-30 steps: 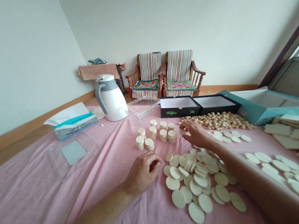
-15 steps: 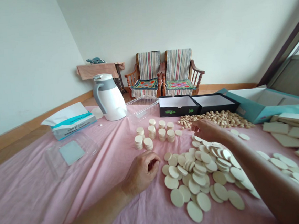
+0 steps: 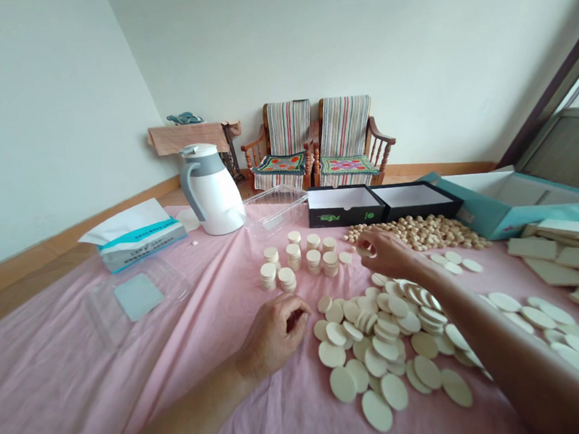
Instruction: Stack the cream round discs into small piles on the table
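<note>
Our right hand [image 3: 386, 252] pinched a disc [image 3: 364, 253] beyond the pile [image 3: 386, 350], near the stacks [image 3: 314, 263]; our left hand [image 3: 273, 328] lay loosely curled, nothing visible in it. We judged the disc light and stiff, best held by its rim.

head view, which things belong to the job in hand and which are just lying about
Apparently in the job:
pale disc in the right hand
disc stacks
loose disc pile, with the left hand beside it

Apparently just lying about:
jug
tissue pack
black boxes
blue box
wooden beads
rectangular boards
</note>
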Tool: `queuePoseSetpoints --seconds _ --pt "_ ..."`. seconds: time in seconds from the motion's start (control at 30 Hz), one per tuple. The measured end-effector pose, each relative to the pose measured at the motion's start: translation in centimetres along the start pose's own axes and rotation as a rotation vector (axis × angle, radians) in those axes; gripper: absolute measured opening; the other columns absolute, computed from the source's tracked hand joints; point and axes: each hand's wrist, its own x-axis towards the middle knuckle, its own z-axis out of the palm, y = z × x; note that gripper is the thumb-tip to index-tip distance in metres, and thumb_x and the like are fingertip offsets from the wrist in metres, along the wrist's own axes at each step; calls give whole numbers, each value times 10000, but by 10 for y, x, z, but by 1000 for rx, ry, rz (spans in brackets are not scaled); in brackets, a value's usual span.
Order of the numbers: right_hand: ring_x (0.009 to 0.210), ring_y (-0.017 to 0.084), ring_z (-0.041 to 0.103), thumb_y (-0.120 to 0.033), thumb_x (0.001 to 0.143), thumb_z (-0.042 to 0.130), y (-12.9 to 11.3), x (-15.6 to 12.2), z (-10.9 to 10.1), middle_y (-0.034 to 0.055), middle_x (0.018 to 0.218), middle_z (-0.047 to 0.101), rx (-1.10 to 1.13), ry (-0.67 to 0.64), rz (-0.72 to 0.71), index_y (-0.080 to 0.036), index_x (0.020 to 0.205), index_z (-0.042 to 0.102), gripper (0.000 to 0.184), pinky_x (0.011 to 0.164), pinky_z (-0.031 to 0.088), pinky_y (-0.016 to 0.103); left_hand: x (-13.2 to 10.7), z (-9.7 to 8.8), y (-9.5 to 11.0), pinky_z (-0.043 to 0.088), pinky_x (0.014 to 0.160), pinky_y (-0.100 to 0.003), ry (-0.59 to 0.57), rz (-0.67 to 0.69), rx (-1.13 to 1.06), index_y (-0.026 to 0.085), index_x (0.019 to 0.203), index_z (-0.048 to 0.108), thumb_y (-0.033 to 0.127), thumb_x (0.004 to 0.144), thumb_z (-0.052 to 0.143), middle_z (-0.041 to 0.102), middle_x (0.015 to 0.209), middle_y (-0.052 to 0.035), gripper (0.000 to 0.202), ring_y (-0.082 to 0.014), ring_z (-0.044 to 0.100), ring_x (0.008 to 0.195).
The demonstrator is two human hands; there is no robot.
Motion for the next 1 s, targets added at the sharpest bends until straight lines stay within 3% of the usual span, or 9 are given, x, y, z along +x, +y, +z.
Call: queuePoseSetpoints --seconds 0.17,0.37,0.5,0.6,0.7,0.77,0.87,1.0 --pt "717 149 515 -217 723 515 -15 8 23 59 824 571 92 134 0 -164 814 545 110 645 355 242 0 0 0 387 659 -218 -4 -7 14 165 802 625 105 796 476 621 776 -15 160 -116 545 714" --pt "730 148 520 -275 787 532 -13 7 41 71 859 577 112 106 7 -154 850 557 139 649 355 240 0 -1 1 385 658 -217 0 7 16 164 789 621 100 795 477 620 774 -14 157 -115 540 716" --pt "759 164 544 -365 804 537 -14 8 35 79 884 608 86 141 52 -153 908 574 239 656 358 245 0 0 -1 388 661 -217 10 6 8 163 797 624 105 794 481 618 773 -17 154 -118 544 722" --pt "717 163 551 -363 836 473 -8 7 16 57 792 619 24 160 98 -175 818 584 219 622 347 251 0 0 -1 392 664 -220 7 1 2 163 802 627 113 799 478 619 773 -19 157 -119 548 724" --pt "700 166 563 -270 796 480 2 3 -5 47 731 623 -72 44 151 -187 718 582 153 594 338 254 -1 0 -1 395 663 -221 -2 -3 -4 167 811 628 114 801 475 624 779 -17 162 -118 549 720" --pt "738 184 581 -242 733 532 8 -1 -13 60 784 644 -132 -103 146 -184 749 603 93 601 350 259 0 0 -1 393 658 -222 -5 -5 -1 169 812 626 113 799 476 623 774 -13 161 -115 547 709" --pt "827 221 594 -233 698 556 9 -6 -14 97 884 655 -227 -271 120 -167 825 622 157 647 381 278 0 0 0 391 657 -222 0 1 7 168 797 621 106 793 476 621 763 -11 158 -115 545 706" --pt "906 252 589 -204 724 518 5 -7 -9 140 943 648 -269 -305 139 -147 867 628 189 692 406 310 0 -1 0 389 654 -222 8 5 15 167 787 617 103 791 473 617 757 -13 157 -116 542 702"
